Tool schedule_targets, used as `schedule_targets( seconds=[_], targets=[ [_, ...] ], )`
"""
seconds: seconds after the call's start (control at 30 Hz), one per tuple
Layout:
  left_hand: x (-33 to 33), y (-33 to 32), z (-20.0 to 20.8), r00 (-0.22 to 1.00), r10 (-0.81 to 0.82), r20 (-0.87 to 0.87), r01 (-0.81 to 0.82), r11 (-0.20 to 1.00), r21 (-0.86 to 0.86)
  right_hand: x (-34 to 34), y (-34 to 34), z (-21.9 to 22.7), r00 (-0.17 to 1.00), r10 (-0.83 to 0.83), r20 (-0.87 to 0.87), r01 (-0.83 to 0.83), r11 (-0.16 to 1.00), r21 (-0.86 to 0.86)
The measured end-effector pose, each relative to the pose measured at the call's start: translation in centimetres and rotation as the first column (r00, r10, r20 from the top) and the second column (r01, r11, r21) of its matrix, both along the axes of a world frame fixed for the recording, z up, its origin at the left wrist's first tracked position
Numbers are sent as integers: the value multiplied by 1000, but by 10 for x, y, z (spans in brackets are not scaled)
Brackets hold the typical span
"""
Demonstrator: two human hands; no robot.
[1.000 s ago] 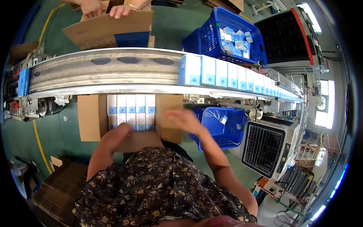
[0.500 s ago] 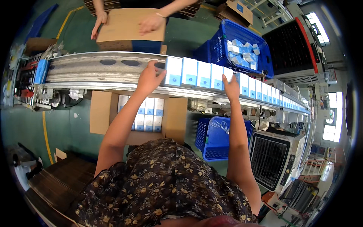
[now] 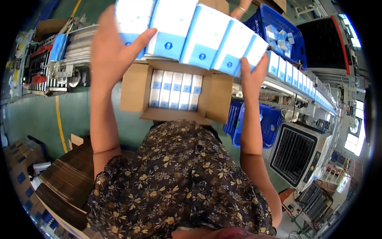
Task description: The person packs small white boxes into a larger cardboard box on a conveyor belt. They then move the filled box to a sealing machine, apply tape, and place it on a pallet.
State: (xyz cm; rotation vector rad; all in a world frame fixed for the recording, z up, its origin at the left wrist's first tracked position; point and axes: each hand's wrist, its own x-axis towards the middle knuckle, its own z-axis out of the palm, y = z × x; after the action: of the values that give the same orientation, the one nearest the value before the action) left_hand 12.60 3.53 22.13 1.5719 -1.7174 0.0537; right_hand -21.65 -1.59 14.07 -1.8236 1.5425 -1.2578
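Between my two hands is a row of several white-and-blue small boxes (image 3: 205,38), lifted off the conveyor and pressed together side by side. My left hand (image 3: 112,51) grips the left end of the row, its thumb across the front. On the right end, my right hand (image 3: 253,77) holds with thumb and fingers. The row tilts down toward the right. Below it stands an open cardboard carton (image 3: 135,87), with rows of the same boxes (image 3: 175,91) packed inside.
More boxes stand in line on the conveyor (image 3: 82,44) to the right. A blue basket (image 3: 297,49) of loose small packs is behind it, and another blue basket (image 3: 267,125) is under it. A co-worker's hand (image 3: 241,8) shows beyond. A boxy grilled unit (image 3: 296,153) stands at right.
My hands have closed on the row of boxes and raised it from the conveyor, toward me. My view has shifted, so the open carton shows more fully.
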Motion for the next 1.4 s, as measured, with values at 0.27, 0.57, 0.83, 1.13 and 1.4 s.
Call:
schedule_targets(
  seconds=[0.27, 0.57, 0.83, 1.13, 1.4],
  targets=[
    [-20, 128, -111, 996, -43, 75, -9, 810, 587, -13, 157, -155, 862, 286, -418, -46, 866, 498],
    [-12, 92, -319, 836, -495, -237, 340, 129, 932, -100, 127, -154, 919, 95, -384, 137, 833, 535],
    [-32, 103, -419, 536, -843, 51, -181, -56, 982, -209, 32, -128, 892, -201, -406, 273, 953, 129],
    [-121, 17, -305, 717, -639, -280, 559, 285, 779, -325, -120, -117, 523, -329, -786, 399, 910, -116],
    [-167, -132, -196, 940, -131, -314, 263, 867, 424, -229, -139, -112, 815, -134, -564, 370, 869, 328]
  ],
)
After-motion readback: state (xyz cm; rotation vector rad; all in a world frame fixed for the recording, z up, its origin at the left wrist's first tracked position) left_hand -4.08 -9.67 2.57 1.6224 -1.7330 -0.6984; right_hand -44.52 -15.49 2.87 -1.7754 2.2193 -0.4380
